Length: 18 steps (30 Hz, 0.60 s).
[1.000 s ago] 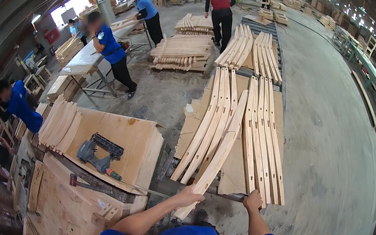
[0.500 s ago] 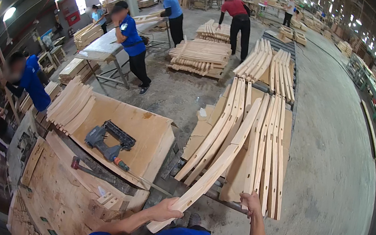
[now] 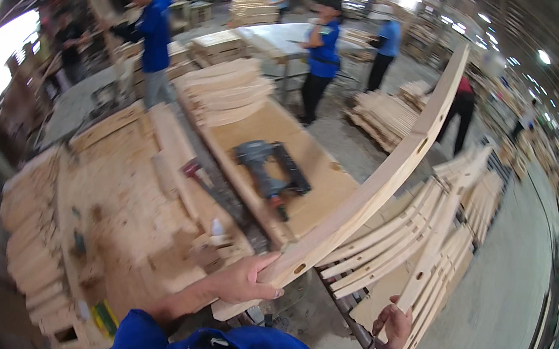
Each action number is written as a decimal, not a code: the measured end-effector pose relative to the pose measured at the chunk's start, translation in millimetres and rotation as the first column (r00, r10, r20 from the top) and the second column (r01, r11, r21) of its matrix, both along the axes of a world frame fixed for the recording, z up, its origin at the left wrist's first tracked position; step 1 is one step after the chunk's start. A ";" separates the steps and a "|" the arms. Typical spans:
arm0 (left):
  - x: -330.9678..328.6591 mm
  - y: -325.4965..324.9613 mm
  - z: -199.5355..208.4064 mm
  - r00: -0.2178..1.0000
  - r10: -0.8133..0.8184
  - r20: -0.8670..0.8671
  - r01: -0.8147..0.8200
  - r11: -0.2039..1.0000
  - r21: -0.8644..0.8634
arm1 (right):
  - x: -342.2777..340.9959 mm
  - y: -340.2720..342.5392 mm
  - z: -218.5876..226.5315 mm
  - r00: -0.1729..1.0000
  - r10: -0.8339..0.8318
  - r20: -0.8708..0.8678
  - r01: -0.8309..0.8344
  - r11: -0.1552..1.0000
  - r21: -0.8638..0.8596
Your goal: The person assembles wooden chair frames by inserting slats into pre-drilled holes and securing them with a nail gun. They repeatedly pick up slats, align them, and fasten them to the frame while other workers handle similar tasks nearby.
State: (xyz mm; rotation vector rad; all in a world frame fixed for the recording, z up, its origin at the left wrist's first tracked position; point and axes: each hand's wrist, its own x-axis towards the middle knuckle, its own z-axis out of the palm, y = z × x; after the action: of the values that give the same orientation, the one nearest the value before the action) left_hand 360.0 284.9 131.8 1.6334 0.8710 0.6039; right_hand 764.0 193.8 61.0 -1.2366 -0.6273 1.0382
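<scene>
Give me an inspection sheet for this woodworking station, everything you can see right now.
Surface: plywood workbench, littered with offcuts.
Job's things: long curved wooden slat, lifted and tilted up; a second slat stands on the stack of curved slats.
Clutter: nail gun on a board; stacked wood pieces.
Hands: left hand grips the long slat's lower end; right hand holds the second slat.
Cables: nothing seen.
Surroundings: workers in blue shirts, more slat piles, concrete floor.

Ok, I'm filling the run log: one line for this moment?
left hand: grips curved wooden slat, raised | right hand: on another slat in stack | nail gun on bench
</scene>
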 end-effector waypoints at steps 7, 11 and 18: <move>-128.7 -96.7 26.0 0.883 0.442 0.159 -0.432 0.897 -0.095 | -133.8 0.9 57.3 0.948 0.237 0.213 -0.259 0.962 0.084; -190.6 -169.5 11.2 0.663 0.746 0.068 -0.745 0.666 -0.035 | -213.7 16.4 72.3 0.880 0.442 0.176 -0.460 0.884 0.079; -263.1 -279.6 -16.6 0.343 0.929 -0.142 -0.939 0.338 -0.055 | -305.4 15.5 68.1 0.619 0.742 0.257 -0.702 0.670 -0.242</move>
State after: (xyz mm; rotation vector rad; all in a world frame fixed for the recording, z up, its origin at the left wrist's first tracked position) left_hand 96.9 5.3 115.3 0.8600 1.9223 1.2441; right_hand 458.6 209.3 129.1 -1.2964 -1.4440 1.5630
